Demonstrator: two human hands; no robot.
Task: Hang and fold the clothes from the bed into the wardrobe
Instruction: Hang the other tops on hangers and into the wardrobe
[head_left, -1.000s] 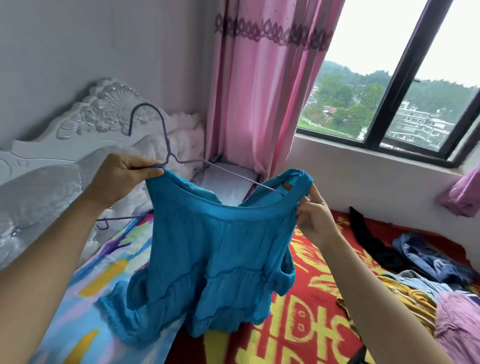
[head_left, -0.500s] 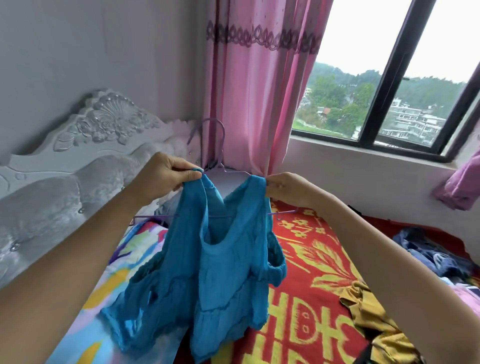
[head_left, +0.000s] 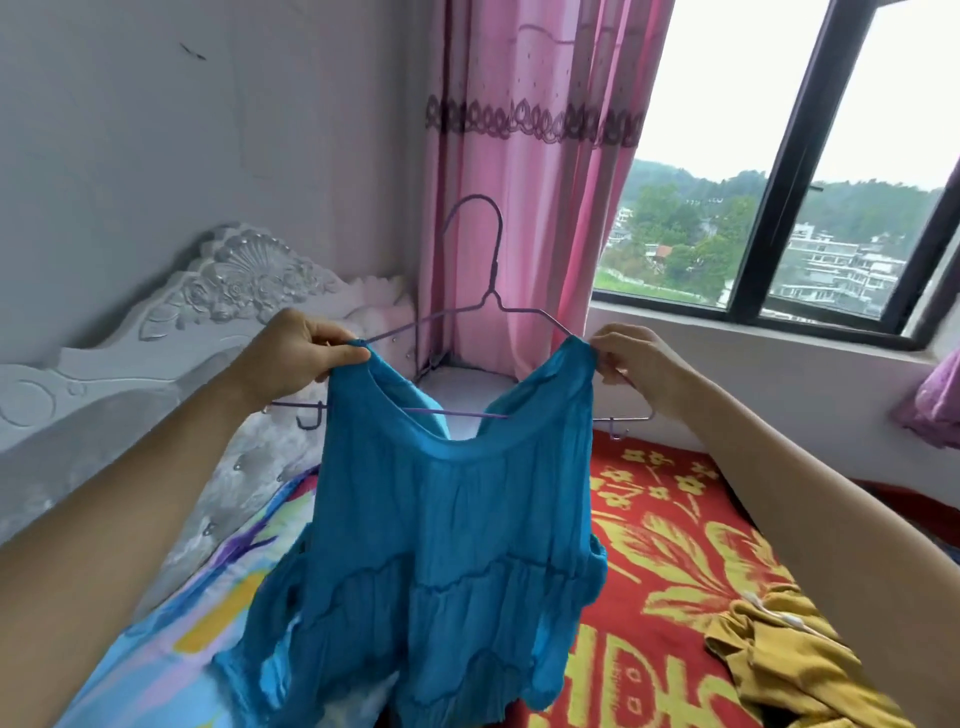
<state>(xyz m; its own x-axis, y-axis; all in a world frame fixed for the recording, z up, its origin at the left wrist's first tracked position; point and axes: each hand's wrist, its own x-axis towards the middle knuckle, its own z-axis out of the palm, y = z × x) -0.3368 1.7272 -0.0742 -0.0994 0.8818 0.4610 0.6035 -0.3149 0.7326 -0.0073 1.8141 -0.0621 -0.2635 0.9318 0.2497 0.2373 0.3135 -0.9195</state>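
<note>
Grey wall (head_left: 182, 130) fills the upper left of the frame, and a dark-framed window (head_left: 810, 156) takes the upper right, with a pink curtain (head_left: 530, 208) hanging between them. Below, a bed with a red and yellow flowered cover (head_left: 675, 545) spreads across the lower right. Its white carved headboard (head_left: 218, 291) stands at the left, above a multicoloured sheet (head_left: 171, 623).

At the centre of the frame hangs a blue tiered top (head_left: 447, 545), held up above the bed. Its long axis runs up and down, with the neckline at the top and the ruffled hem at the bottom edge of the frame. Its shoulder straps sit on the two sloping arms of a purple wire hanger (head_left: 492, 275). The hanger's hook points straight up in front of the curtain, and its lower bar runs level from left to right behind the neckline.

A mustard garment (head_left: 779, 649) lies crumpled on the cover at lower right.

Left hand (head_left: 291, 358) pinches the left strap at the hanger's arm, fingers curled. Right hand (head_left: 639, 364) pinches the right strap the same way.
</note>
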